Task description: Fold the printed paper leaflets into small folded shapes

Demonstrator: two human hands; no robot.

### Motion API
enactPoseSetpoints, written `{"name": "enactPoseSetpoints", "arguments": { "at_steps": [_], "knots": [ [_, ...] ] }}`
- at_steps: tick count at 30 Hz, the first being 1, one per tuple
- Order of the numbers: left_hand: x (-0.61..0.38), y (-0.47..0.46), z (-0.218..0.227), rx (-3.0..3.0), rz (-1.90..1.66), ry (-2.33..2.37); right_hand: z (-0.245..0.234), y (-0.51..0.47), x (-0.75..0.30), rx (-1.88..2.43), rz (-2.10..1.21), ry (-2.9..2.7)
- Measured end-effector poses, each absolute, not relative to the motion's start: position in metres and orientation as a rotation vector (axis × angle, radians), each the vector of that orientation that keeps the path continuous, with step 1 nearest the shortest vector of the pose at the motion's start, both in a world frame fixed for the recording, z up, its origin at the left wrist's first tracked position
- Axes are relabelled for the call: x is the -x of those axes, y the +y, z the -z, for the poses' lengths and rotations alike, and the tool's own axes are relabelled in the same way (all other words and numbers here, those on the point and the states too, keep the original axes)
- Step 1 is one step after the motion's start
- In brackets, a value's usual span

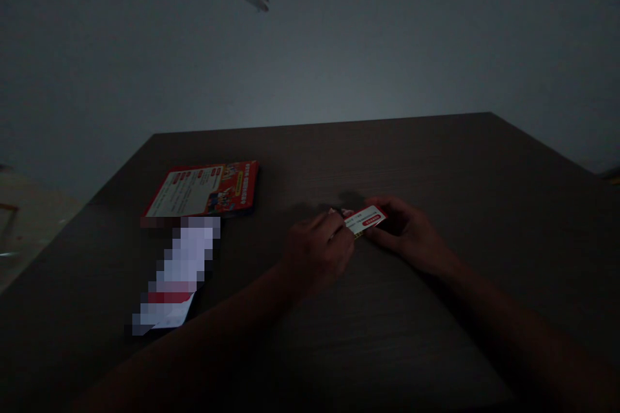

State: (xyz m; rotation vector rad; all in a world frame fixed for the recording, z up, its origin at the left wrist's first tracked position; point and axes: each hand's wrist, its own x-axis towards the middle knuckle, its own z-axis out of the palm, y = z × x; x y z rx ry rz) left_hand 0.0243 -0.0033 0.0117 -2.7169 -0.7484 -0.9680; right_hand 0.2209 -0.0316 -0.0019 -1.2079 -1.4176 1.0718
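Small flat red-and-white printed card [365,221], gripped by left hand [320,246]!
Pinched at other end by right hand [409,232]: steady, press lightly, avoid bending.

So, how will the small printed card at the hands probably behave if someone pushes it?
The card looks fairly stiff: its visible part, between the left hand and right hand, shows no clear bend. It is probably light, being small and thin-looking. Rolling seems unlikely, given its flat face and straight edges.
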Motion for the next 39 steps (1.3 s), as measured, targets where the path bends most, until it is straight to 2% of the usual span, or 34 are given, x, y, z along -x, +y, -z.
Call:
{"name": "enactPoseSetpoints", "arguments": {
  "at_steps": [5, 12, 15, 25, 33, 39],
  "knots": [
    [-0.023, -0.003, -0.010, 2.705, 0.983, -0.669, 0.002, -0.033, -0.219, 1.255, -0.973, -1.502],
    [-0.025, -0.007, -0.016, 2.703, 1.020, -0.614, -0.003, -0.034, -0.218, 1.361, -0.419, -1.885],
    [-0.027, -0.008, -0.017, 2.714, 1.039, -0.586, -0.007, -0.036, -0.216, 1.368, -0.315, -1.997],
    [-0.028, -0.009, -0.017, 2.751, 1.074, -0.622, -0.010, -0.038, -0.211, 1.541, -0.257, -2.108],
    [-0.031, -0.012, -0.013, 2.747, 1.635, -0.986, -0.013, -0.037, -0.213, 1.543, -0.397, -1.927],
    [-0.034, -0.015, -0.007, 2.906, 1.866, -1.213, -0.012, -0.037, -0.212, 1.528, -0.496, -1.831]
  ]
}}
